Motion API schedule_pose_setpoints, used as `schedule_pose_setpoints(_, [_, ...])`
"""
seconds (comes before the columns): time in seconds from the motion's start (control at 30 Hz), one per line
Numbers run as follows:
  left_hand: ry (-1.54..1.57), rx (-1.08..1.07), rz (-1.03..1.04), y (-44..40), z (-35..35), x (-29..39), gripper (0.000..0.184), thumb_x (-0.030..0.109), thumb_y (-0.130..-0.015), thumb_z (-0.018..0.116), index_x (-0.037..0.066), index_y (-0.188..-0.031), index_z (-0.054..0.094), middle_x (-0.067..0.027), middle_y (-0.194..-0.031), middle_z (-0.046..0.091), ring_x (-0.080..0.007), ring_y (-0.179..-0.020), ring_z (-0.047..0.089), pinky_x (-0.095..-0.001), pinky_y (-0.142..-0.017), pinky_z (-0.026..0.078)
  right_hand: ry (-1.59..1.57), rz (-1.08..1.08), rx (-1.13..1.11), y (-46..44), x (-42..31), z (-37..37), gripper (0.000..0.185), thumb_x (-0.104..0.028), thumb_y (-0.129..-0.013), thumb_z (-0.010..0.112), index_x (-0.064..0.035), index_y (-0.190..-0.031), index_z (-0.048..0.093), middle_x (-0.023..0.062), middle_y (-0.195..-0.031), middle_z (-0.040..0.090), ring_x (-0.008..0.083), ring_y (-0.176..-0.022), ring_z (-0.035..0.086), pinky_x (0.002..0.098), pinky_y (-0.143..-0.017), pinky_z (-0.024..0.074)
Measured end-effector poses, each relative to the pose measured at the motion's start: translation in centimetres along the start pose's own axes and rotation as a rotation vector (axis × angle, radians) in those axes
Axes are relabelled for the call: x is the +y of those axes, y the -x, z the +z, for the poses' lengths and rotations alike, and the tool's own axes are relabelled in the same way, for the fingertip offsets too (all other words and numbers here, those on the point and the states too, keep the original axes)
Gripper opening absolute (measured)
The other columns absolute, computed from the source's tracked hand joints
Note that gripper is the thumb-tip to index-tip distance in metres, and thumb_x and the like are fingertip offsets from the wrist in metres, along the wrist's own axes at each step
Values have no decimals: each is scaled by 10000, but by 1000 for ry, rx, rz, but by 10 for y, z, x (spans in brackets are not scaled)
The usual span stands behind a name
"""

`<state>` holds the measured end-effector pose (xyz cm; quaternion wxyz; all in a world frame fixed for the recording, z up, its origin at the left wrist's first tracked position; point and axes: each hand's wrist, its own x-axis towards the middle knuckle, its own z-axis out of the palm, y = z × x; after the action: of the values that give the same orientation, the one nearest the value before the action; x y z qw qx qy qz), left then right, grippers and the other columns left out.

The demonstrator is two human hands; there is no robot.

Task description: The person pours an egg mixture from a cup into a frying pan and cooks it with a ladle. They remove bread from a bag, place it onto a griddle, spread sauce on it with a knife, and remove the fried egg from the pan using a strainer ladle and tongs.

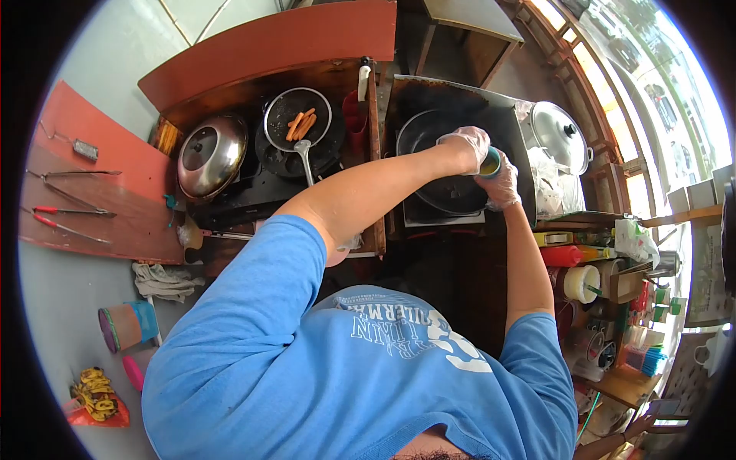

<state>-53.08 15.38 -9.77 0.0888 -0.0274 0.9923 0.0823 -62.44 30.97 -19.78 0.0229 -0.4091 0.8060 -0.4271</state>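
My right hand, in a clear plastic glove, grips a small blue cup by its side. Something yellowish shows inside the cup, too small to make out. My left hand, also gloved, is closed right beside the cup's rim; its fingertips are turned away, and whatever they hold is hidden. Both hands are above the right side of a large dark wok. On the left burner, several sausages lie in a round strainer. A metal ladle rests across the strainer's near edge.
A lidded pan stands at left, and a large silver pot at right. Tongs hang on the red side board. Between the stoves rises a wooden partition. Bottles and tubs crowd the right-hand shelf.
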Motion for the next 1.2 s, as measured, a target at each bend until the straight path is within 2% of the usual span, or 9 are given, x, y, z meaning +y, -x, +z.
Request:
schedule_pose_setpoints(0.23, [-53,120,53,19,-6,-3,334,145,-812,674,-7,-1109,688,-207,-1142,689,-296,-1091,681,-376,-867,570,104,5,-8,1,-17,-8,691,-153,-589,863,-80,-1219,589,121,-1065,701,275,-987,681,385,-891,527])
schedule_pose_setpoints(0.3, [130,34,-38,36,-18,2,352,146,-794,683,-17,-1107,686,-195,-1148,687,-281,-1078,686,-373,-866,571,145,4,-12,5,-22,-7,679,-163,-595,873,-87,-1212,599,116,-1062,706,272,-981,683,385,-887,526])
schedule_pose_setpoints(0.43, [45,-38,25,15,3,-6,381,136,-784,684,-16,-1133,671,-184,-1165,681,-294,-1080,684,-382,-866,571,106,5,-21,5,-31,-5,708,-168,-597,872,-93,-1236,575,144,-1061,702,320,-997,679,406,-894,524])
schedule_pose_setpoints(0.67, [-85,109,1,17,17,-9,302,162,-856,577,-27,-1055,705,-187,-1027,714,-279,-927,720,-407,-773,594,156,60,-63,13,-38,-4,731,-145,-587,873,-97,-1248,564,144,-1074,700,334,-1014,672,414,-905,523])
schedule_pose_setpoints(0.77, [11,-49,-11,48,-19,0,306,110,-798,637,-33,-1061,700,-183,-1046,715,-298,-970,719,-436,-800,592,186,64,-42,9,-32,0,737,-139,-568,881,-89,-1234,569,144,-1076,699,341,-1019,670,418,-909,525])
schedule_pose_setpoints(0.9, [110,81,-37,37,-2,-11,310,81,-768,678,-6,-1063,712,-186,-1105,709,-327,-1054,693,-383,-868,574,203,71,-55,6,-26,0,720,-136,-571,867,-104,-1228,575,162,-1066,697,364,-1021,663,429,-893,528])
schedule_pose_setpoints(0.93, [89,-69,-75,44,-15,-5,302,88,-781,675,11,-1071,707,-172,-1129,705,-319,-1076,684,-393,-886,568,245,62,-70,5,-26,2,715,-132,-571,863,-115,-1226,578,163,-1064,697,364,-1017,665,430,-886,529])
schedule_pose_setpoints(1.03, [218,106,-140,33,-6,-10,311,93,-788,675,14,-1087,697,-161,-1143,702,-307,-1087,680,-395,-887,569,246,54,-96,-1,-24,6,681,-111,-577,842,-133,-1210,593,165,-1051,698,364,-1005,668,431,-874,532])
schedule_pose_setpoints(1.2, [201,55,-225,8,9,-20,336,115,-801,660,23,-1122,690,-188,-1171,689,-323,-1079,684,-422,-852,580,229,95,-138,-8,-13,10,619,-162,-597,831,-113,-1169,598,173,-1033,698,384,-993,666,444,-859,534])
